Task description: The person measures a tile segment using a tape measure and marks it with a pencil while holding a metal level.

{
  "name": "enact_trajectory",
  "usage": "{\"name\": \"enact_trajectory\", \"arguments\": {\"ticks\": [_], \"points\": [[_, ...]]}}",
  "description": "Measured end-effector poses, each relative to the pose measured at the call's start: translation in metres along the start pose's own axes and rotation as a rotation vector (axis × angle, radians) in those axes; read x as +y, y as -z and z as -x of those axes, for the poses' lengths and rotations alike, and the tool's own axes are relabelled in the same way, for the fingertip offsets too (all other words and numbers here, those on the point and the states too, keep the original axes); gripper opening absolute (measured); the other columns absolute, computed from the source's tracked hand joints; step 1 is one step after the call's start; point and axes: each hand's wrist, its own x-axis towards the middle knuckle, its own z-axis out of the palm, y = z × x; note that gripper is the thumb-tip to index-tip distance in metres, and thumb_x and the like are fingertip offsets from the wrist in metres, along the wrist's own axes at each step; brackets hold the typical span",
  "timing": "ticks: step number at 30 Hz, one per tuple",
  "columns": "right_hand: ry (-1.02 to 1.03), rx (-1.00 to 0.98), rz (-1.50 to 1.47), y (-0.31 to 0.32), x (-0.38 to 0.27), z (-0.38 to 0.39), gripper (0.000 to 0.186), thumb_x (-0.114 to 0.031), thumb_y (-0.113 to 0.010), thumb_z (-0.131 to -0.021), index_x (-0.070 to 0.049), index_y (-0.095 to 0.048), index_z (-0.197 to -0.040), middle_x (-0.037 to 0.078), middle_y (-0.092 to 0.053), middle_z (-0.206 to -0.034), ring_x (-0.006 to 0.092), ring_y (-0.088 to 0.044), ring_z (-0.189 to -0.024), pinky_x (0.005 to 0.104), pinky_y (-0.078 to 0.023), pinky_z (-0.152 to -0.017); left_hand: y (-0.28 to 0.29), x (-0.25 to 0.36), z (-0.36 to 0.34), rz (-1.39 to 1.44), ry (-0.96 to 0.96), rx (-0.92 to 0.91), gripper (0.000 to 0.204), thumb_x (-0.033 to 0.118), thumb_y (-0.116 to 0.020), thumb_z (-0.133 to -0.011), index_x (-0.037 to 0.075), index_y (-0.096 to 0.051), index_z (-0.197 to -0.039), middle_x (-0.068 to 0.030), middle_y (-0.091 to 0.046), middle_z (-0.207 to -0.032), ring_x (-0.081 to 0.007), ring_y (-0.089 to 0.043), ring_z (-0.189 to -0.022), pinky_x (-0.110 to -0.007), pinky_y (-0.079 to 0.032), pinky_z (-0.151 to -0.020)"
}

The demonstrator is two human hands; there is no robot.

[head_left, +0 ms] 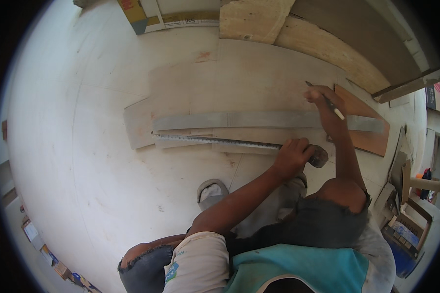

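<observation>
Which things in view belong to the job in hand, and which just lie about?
Seemingly in the job:
tape measure, in the left hand
pen-like marker, in the right hand
grey strip beside the tape
perhaps the brown board under the strip's right end

Probably just lying about:
wooden boards, top right
yellow box, top left

Holds a tape measure (319, 157) in the left hand (292, 157), with its blade (215, 140) run out leftward, just on the near side of a long grey strip (264, 120) and slightly angled to it. Grips a white-ended pen or pencil (338, 113) in the right hand (327, 100), pointing up-left. Also shows the strip's right end over a brown board (371, 141) and wooden panels (259, 17) at the far side.
</observation>
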Motion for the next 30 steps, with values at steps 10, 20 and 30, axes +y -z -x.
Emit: {"name": "enact_trajectory", "arguments": {"ticks": [10, 20, 30], "points": [[0.049, -0.027, 0.084, 0.092, 0.012, 0.103, 0.044, -0.028, -0.072, -0.082, -0.002, -0.057, -0.113, 0.01, -0.064, -0.098, 0.0184, -0.061, -0.093, 0.0301, -0.047, -0.083, -0.001, 0.02, -0.084, 0.087, -0.179, 0.091, 0.027, 0.007, -0.068, -0.067, 0.009, -0.059, -0.092, -0.0079, -0.051, -0.087, -0.0278, -0.055, -0.078, -0.041, -0.041, -0.071], [-0.138, 0.005, -0.128, 0.123, 0.036, 0.128, 0.053, -0.017, -0.077, -0.073, 0.002, -0.055, -0.117, 0.011, -0.063, -0.104, 0.0183, -0.06, -0.098, 0.032, -0.048, -0.087, -0.038, 0.049, -0.09, 0.027, -0.2, -0.071, 0.03, 0.01, -0.071, -0.066, 0.01, -0.061, -0.094, -0.008, -0.051, -0.087, -0.0255, -0.057, -0.076, -0.039, -0.047, -0.066], [-0.134, -0.014, -0.076, 0.124, 0.039, 0.12, 0.061, -0.02, -0.081, -0.072, 0.001, -0.054, -0.121, 0.012, -0.062, -0.108, 0.0193, -0.059, -0.102, 0.0326, -0.047, -0.09, -0.038, 0.055, -0.089, -0.161, -0.124, -0.118, 0.037, 0.011, -0.069, -0.068, 0.007, -0.054, -0.101, -0.0094, -0.051, -0.093, -0.0273, -0.057, -0.082, -0.04, -0.044, -0.077]]}}
